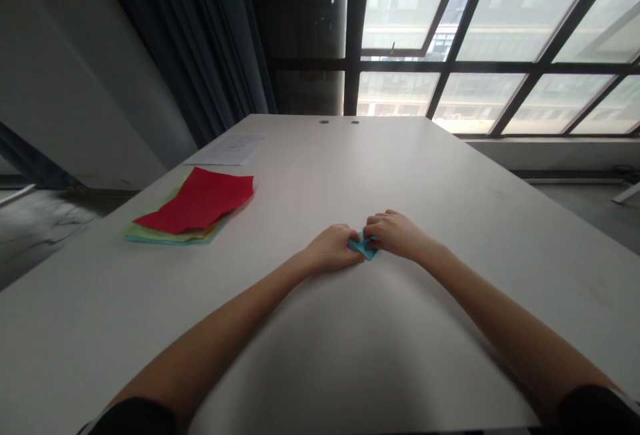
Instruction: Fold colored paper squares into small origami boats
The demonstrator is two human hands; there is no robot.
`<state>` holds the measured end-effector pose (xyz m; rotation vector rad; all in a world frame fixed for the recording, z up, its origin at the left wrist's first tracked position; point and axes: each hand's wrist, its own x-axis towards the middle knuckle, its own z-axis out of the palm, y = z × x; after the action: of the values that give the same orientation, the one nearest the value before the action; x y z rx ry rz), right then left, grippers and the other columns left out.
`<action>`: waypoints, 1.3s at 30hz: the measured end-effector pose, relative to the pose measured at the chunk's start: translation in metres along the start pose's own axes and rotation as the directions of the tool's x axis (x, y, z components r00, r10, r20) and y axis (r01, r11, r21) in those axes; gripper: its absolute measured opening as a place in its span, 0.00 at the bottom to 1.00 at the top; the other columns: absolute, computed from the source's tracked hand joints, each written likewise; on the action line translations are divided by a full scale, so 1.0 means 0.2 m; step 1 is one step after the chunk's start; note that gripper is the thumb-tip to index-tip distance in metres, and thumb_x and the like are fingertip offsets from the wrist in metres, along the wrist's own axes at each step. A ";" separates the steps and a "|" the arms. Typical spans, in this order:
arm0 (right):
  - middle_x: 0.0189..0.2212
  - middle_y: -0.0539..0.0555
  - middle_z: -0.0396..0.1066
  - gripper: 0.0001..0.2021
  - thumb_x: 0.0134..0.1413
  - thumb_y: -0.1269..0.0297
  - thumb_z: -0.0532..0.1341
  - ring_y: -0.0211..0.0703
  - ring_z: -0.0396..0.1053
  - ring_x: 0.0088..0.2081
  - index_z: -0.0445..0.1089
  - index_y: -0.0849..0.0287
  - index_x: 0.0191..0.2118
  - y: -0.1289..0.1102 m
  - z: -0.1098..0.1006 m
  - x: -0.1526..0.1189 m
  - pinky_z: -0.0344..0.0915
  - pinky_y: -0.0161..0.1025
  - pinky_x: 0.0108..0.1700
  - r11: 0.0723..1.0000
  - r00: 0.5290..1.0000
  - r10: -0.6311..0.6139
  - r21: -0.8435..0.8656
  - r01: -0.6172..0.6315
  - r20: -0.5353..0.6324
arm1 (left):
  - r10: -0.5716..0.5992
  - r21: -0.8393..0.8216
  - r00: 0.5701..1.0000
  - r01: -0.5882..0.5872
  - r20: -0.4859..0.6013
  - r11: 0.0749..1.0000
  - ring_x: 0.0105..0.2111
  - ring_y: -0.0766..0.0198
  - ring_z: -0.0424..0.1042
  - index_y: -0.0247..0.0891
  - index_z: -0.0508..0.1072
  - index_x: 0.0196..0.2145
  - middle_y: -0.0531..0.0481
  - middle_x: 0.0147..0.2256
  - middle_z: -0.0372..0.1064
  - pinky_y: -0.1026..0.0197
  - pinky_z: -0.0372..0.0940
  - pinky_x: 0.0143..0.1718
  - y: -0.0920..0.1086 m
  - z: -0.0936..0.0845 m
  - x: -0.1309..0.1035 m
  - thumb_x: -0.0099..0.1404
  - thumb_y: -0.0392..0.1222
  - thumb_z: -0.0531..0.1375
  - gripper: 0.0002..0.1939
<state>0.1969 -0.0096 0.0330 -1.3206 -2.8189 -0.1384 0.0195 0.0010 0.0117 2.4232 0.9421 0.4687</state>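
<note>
Blue paper is sitting between the two hands, small and folded, its middle showing in the gap and its ends hiding under the fingers. The left hand is gripping its left side; the right hand is pinching its right side, fingers curling over it. Whether the paper is touching the bench below, I cannot tell. Well apart, toward the left edge, a red sheet is lying askew on a coloured stack, and a white sheet is lying just beyond.
</note>
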 end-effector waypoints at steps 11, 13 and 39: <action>0.22 0.49 0.71 0.03 0.46 0.63 0.60 0.38 0.66 0.25 0.69 0.55 0.28 0.03 -0.03 -0.01 0.54 0.34 0.29 0.958 0.972 0.205 0.229 -0.174 -0.120 | -0.095 -0.686 0.995 0.073 0.006 0.724 0.36 0.64 0.67 0.38 0.56 0.49 0.45 0.41 0.64 0.64 0.62 0.32 -0.10 0.03 0.01 0.42 0.38 0.67 0.37; 0.22 0.48 0.70 0.04 0.46 0.62 0.59 0.36 0.65 0.24 0.69 0.55 0.29 0.01 -0.04 -0.01 0.54 0.32 0.27 0.917 0.953 0.261 0.349 -0.194 -0.155 | -0.077 -0.823 0.997 0.052 0.010 0.566 0.39 0.63 0.68 0.37 0.60 0.45 0.45 0.40 0.65 0.61 0.63 0.37 -0.11 0.05 0.02 0.44 0.37 0.67 0.31; 0.23 0.49 0.65 0.09 0.53 0.61 0.54 0.34 0.60 0.24 0.68 0.58 0.29 -0.03 -0.07 -0.01 0.55 0.30 0.27 0.865 0.985 0.054 0.501 0.035 -0.162 | -0.261 -0.986 0.960 -0.066 -0.105 0.152 0.36 0.59 0.70 0.30 0.72 0.34 0.43 0.34 0.72 0.57 0.62 0.42 -0.02 0.11 0.00 0.43 0.47 0.68 0.23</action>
<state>0.1940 -0.0159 0.0464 -1.1317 -2.4555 0.4377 0.0274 -0.0037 -0.0099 1.0149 0.5203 0.9885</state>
